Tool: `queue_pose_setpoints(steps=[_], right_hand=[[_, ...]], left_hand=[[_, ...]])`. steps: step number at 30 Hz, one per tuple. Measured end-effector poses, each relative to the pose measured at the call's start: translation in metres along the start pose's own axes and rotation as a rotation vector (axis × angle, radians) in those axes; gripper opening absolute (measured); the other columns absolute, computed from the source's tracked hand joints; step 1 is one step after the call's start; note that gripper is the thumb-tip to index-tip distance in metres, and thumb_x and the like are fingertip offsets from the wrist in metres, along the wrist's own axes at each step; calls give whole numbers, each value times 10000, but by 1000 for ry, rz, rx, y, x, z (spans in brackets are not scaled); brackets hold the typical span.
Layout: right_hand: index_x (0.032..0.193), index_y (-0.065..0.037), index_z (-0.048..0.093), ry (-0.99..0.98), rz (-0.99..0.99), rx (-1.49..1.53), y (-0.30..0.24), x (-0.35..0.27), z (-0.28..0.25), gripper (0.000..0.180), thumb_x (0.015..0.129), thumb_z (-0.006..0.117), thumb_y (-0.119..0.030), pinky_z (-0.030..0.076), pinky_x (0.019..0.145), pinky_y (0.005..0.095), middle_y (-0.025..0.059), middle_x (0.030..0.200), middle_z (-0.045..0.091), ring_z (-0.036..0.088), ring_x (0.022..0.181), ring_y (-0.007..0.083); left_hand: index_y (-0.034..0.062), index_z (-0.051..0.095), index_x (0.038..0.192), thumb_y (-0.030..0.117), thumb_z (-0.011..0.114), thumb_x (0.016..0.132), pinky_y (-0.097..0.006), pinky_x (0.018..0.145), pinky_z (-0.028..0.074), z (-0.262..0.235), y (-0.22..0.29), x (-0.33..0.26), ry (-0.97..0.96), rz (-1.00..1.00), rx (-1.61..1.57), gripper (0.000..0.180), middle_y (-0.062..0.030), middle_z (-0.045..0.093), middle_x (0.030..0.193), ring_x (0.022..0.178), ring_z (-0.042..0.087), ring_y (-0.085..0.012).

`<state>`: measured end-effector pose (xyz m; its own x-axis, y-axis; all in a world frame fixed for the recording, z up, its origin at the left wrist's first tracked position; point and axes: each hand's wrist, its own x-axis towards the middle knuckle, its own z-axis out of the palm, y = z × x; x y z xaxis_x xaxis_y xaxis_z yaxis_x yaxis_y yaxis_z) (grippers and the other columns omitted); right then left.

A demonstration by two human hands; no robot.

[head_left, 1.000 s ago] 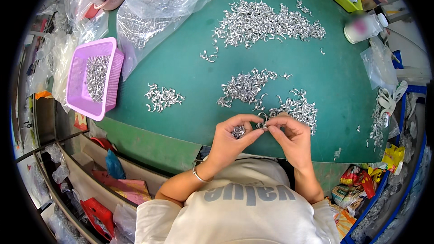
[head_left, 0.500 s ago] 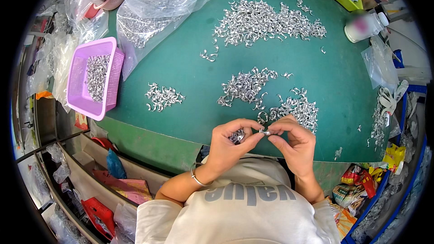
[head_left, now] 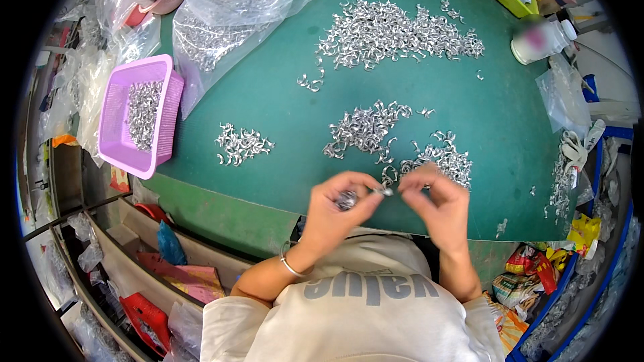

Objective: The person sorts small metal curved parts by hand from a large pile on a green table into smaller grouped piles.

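A green work mat strewn with heaps of shiny curved metal clips covers a crowded bench; a pink basket sits left. Over the near edge, the left hand cups several clips while the right hand pinches one small metal clip, lying left-right between both hands' fingertips.

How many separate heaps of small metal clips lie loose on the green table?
4: a large heap at the far side, a middle heap, one near the right hand, a small one beside the pink basket.
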<state>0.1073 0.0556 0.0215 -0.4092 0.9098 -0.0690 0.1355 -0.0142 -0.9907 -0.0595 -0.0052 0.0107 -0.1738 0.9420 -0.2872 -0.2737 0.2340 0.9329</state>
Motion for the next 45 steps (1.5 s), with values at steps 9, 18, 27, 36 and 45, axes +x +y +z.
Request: queue_pose_setpoints(steps=[9, 18, 27, 36, 45], right_hand=[[882, -39, 635, 242, -356, -961, 40, 76, -30, 166, 717, 646, -25, 377, 764, 350, 51, 950, 568, 488, 890, 243], [776, -26, 606, 57, -398, -624, 10, 51, 0, 135, 667, 664, 28, 396, 720, 341, 66, 894, 596, 535, 852, 242], [886, -17, 637, -169, -391, -343, 2, 20, 32, 253, 644, 691, 36, 445, 751, 349, 93, 916, 614, 561, 853, 270], [933, -3, 625, 20, -244, -507, 19, -4, 0, 235, 702, 660, 29, 438, 769, 344, 117, 922, 613, 559, 862, 276], [877, -34, 640, 354, -275, -892, 34, 26, -45, 157, 721, 642, -16, 376, 754, 349, 77, 909, 587, 497, 840, 249]], left_hand=[[35, 636, 851, 17, 650, 773, -184, 488, 315, -97, -11, 28, 780, 257, 696, 81, 62, 447, 583, 540, 381, -19], [51, 652, 946, 68, 664, 770, -189, 553, 378, -58, 3, 9, 345, 5, 204, 178, 58, 514, 609, 589, 446, -23], [0, 643, 939, 112, 631, 819, -167, 453, 282, -26, -1, 5, -83, -282, -147, 165, 37, 514, 651, 530, 394, -19], [-25, 654, 876, 62, 624, 811, -233, 595, 420, -122, -8, 27, 780, 291, 714, 112, -22, 604, 700, 626, 479, -73], [5, 650, 916, 49, 616, 811, -192, 542, 367, -76, -16, 26, 556, 260, 669, 119, 27, 518, 649, 596, 424, -43]])
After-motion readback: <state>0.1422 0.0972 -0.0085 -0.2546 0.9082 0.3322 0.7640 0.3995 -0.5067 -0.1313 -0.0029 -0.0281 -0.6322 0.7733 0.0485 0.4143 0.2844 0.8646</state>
